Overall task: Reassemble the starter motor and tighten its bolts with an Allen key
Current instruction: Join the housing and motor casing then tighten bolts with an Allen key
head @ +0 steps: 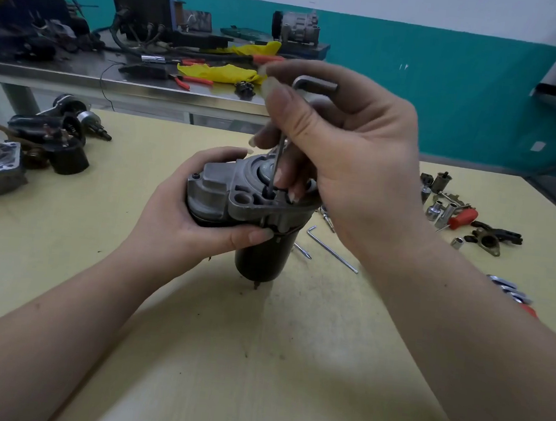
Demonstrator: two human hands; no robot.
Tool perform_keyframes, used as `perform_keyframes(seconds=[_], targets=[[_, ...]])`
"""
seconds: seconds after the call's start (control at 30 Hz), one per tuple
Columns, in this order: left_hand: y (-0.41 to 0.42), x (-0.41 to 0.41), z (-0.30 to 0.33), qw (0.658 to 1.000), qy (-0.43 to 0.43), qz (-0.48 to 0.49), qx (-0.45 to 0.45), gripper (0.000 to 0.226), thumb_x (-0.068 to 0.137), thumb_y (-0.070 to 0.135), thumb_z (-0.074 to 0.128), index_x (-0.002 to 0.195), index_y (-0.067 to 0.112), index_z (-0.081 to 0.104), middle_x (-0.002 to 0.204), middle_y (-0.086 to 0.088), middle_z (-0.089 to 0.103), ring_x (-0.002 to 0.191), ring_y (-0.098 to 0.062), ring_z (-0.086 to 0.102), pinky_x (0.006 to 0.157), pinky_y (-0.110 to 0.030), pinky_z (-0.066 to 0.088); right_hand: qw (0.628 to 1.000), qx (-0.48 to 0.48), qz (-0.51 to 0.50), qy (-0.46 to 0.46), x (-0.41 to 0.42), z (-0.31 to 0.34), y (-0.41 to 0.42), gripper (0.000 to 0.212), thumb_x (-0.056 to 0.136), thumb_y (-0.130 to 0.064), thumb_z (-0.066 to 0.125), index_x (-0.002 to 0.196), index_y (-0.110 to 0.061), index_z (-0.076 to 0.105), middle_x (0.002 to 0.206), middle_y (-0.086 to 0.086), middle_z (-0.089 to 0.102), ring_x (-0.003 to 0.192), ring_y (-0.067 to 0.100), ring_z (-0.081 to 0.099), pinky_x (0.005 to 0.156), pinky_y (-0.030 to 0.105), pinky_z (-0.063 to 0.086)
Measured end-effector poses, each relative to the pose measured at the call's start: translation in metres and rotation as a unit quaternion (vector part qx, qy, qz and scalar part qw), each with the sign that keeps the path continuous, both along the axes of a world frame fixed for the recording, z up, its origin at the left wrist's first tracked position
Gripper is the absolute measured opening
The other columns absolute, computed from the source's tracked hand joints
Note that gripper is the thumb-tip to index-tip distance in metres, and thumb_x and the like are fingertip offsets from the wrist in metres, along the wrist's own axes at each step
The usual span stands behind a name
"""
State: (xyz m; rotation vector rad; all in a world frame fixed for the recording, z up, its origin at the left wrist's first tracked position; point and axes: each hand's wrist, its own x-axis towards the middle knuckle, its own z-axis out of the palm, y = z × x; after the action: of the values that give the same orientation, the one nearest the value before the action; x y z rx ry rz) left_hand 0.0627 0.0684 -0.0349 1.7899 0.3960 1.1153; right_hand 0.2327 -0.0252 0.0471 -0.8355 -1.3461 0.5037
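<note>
The starter motor stands upright on the yellow table, black cylinder down and grey aluminium housing up. My left hand grips its left side, thumb across the front. My right hand holds an Allen key upright above the housing. The key's short arm sticks out at the top by my thumb. Its long tip sits in a bolt hole on the housing's top face. My right fingers hide part of the housing.
A second Allen key lies on the table right of the motor. Sockets and a red-handled tool lie at the right. Dismantled starter parts sit at the left. A steel bench with tools stands behind.
</note>
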Motion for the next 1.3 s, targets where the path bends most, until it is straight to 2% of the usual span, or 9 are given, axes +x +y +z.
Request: perform_keyframes(seconds=[0.1, 0.2, 0.37, 0.63, 0.87, 1.07, 1.13, 1.23, 1.3], targets=[[0.0, 0.0, 0.0, 1.0, -0.008, 0.003, -0.001, 0.08, 0.058, 0.033, 0.099, 0.131, 0.039, 0.065, 0.126, 0.006, 0.077, 0.119, -0.018, 0.075, 0.096, -0.026, 0.06, 0.995, 0.041, -0.025, -0.085, 0.001, -0.005, -0.001, 0.042, 0.105, -0.009, 0.065, 0.146, -0.007, 0.06, 0.079, 0.006, 0.075, 0.051, 0.022, 0.066, 0.048, 0.025, 0.052], [0.0, 0.0, 0.0, 1.0, -0.006, 0.005, 0.0, 0.081, 0.058, 0.034, 0.099, 0.132, 0.039, 0.065, 0.126, 0.007, 0.076, 0.119, -0.017, 0.074, 0.096, -0.024, 0.059, 0.985, 0.095, -0.055, -0.132, 0.0, -0.009, -0.001, 0.046, 0.106, 0.001, 0.058, 0.151, -0.002, 0.053, 0.077, 0.002, 0.07, 0.053, 0.019, 0.065, 0.053, 0.018, 0.052], [0.002, 0.0, -0.001, 1.0, 0.002, 0.002, 0.006, 0.083, 0.06, 0.034, 0.099, 0.135, 0.035, 0.063, 0.129, 0.007, 0.075, 0.122, -0.016, 0.073, 0.098, -0.024, 0.059, 0.987, 0.067, -0.048, -0.14, 0.001, 0.0, -0.005, 0.037, 0.106, -0.008, 0.06, 0.143, -0.006, 0.06, 0.075, 0.02, 0.066, 0.05, 0.027, 0.063, 0.049, 0.021, 0.049], [-0.001, 0.0, 0.0, 1.0, 0.005, 0.01, 0.009, 0.082, 0.059, 0.034, 0.099, 0.132, 0.039, 0.063, 0.126, 0.012, 0.076, 0.119, -0.011, 0.074, 0.094, -0.018, 0.058, 0.996, -0.027, -0.074, -0.046, -0.003, 0.011, -0.008, 0.024, 0.109, -0.012, 0.058, 0.13, -0.006, 0.07, 0.068, 0.015, 0.071, 0.044, 0.023, 0.063, 0.042, 0.019, 0.045], [0.0, 0.0, -0.001, 1.0, 0.0, 0.008, -0.01, 0.083, 0.057, 0.033, 0.098, 0.133, 0.033, 0.063, 0.124, 0.003, 0.078, 0.116, -0.016, 0.076, 0.092, -0.022, 0.059, 0.988, -0.124, 0.086, 0.036, -0.001, 0.019, -0.008, 0.024, 0.107, -0.025, 0.06, 0.126, -0.012, 0.064, 0.077, 0.017, 0.069, 0.053, 0.027, 0.059, 0.045, 0.026, 0.042], [-0.001, 0.001, 0.001, 1.0, 0.012, 0.001, -0.002, 0.088, 0.059, 0.035, 0.097, 0.138, 0.028, 0.06, 0.128, 0.008, 0.075, 0.121, -0.014, 0.073, 0.097, -0.023, 0.058, 0.999, -0.014, -0.019, -0.039, -0.004, 0.003, -0.007, 0.011, 0.101, -0.005, 0.069, 0.101, -0.011, 0.06, 0.079, 0.014, 0.076, 0.05, 0.024, 0.065, 0.045, 0.025, 0.049], [-0.002, 0.001, 0.001, 1.0, 0.011, 0.001, -0.001, 0.089, 0.059, 0.036, 0.097, 0.139, 0.026, 0.06, 0.127, 0.01, 0.075, 0.121, -0.013, 0.073, 0.098, -0.023, 0.058, 0.998, 0.024, -0.035, -0.041, -0.005, -0.004, -0.005, 0.011, 0.101, -0.001, 0.068, 0.108, -0.007, 0.062, 0.077, 0.013, 0.075, 0.05, 0.02, 0.066, 0.047, 0.022, 0.051], [-0.002, 0.0, 0.001, 1.0, 0.01, 0.002, -0.005, 0.088, 0.059, 0.035, 0.097, 0.139, 0.026, 0.061, 0.126, 0.01, 0.075, 0.121, -0.013, 0.073, 0.097, -0.023, 0.058, 0.997, 0.035, -0.044, -0.049, -0.003, -0.005, -0.002, 0.04, 0.103, -0.005, 0.066, 0.142, -0.009, 0.06, 0.076, 0.008, 0.074, 0.051, 0.019, 0.066, 0.048, 0.022, 0.052], [-0.003, -0.001, 0.001, 1.0, 0.009, 0.005, -0.007, 0.088, 0.058, 0.035, 0.097, 0.137, 0.027, 0.061, 0.126, 0.011, 0.075, 0.12, -0.012, 0.073, 0.097, -0.023, 0.059, 0.993, 0.053, -0.059, -0.087, -0.001, -0.005, 0.0, 0.041, 0.104, -0.005, 0.063, 0.145, -0.008, 0.061, 0.075, 0.006, 0.072, 0.052, 0.019, 0.065, 0.051, 0.02, 0.052]])
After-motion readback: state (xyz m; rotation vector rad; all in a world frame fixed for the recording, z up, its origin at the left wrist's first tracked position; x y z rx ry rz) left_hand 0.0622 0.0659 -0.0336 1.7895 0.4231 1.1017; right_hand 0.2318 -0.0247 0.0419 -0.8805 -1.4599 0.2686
